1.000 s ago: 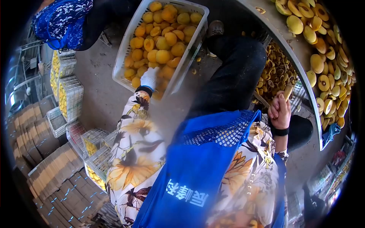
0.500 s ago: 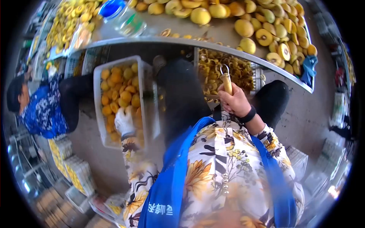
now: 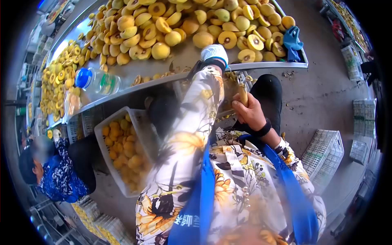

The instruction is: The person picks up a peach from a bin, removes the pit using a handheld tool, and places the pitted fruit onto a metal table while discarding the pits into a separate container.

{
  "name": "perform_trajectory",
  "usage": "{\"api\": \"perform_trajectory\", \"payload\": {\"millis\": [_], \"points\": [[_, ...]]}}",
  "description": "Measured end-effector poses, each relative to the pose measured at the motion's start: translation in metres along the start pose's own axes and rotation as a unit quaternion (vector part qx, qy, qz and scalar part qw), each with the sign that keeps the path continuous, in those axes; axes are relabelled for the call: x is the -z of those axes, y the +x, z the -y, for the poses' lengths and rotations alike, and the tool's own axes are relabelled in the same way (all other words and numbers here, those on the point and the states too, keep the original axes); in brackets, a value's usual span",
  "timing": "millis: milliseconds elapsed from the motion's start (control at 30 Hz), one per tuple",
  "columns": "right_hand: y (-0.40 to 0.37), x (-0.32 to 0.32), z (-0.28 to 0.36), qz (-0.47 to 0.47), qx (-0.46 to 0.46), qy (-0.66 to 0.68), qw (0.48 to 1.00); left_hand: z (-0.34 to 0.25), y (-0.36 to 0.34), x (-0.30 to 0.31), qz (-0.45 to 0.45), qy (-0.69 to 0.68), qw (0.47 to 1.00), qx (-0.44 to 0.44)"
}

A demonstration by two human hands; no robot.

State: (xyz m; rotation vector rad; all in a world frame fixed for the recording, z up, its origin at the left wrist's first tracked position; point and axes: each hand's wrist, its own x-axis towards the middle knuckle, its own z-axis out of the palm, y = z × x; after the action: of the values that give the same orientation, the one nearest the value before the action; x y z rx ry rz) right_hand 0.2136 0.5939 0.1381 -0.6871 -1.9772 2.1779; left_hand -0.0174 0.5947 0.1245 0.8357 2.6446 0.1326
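Just beyond my gloved left hand (image 3: 214,52), whose fingers' closure I cannot tell, lie fruit halves (image 3: 227,39), probably soft, slippery, best held by rounded sides. My right hand (image 3: 250,112) clasps a wooden handle (image 3: 243,95).

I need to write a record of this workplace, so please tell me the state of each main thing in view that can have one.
left hand: gloved, near the fruit; grip unclear
right hand: bare, grip closed around the tool
tool: held by its handle
fruit: many pieces cut open
table: partly covered
crate: open, holding fruit
bottle: capped
apron: worn
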Motion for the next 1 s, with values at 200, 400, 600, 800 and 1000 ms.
{"api": "perform_trajectory", "payload": {"millis": [200,400,600,800,1000], "points": [[-0.005,0.015,0.004,-0.042,-0.013,-0.024,0.999,0.026,-0.046,0.037,-0.110,-0.310,0.942,-0.070],[0.025,-0.013,0.026,-0.035,0.119,-0.261,0.957,0.077,-0.136,0.013,-0.002,-0.922,0.369,-0.121],[0.024,-0.059,0.031,0.056,0.029,-0.327,0.943,0.085,-0.178,-0.029,-0.114,-0.859,0.499,-0.013],[0.016,-0.062,0.010,0.066,0.053,-0.338,0.937,0.056,-0.190,-0.014,-0.154,-0.863,0.479,0.040],[0.013,-0.055,0.005,0.069,0.108,-0.381,0.916,0.049,-0.192,-0.017,-0.125,-0.871,0.474,0.039]]}}
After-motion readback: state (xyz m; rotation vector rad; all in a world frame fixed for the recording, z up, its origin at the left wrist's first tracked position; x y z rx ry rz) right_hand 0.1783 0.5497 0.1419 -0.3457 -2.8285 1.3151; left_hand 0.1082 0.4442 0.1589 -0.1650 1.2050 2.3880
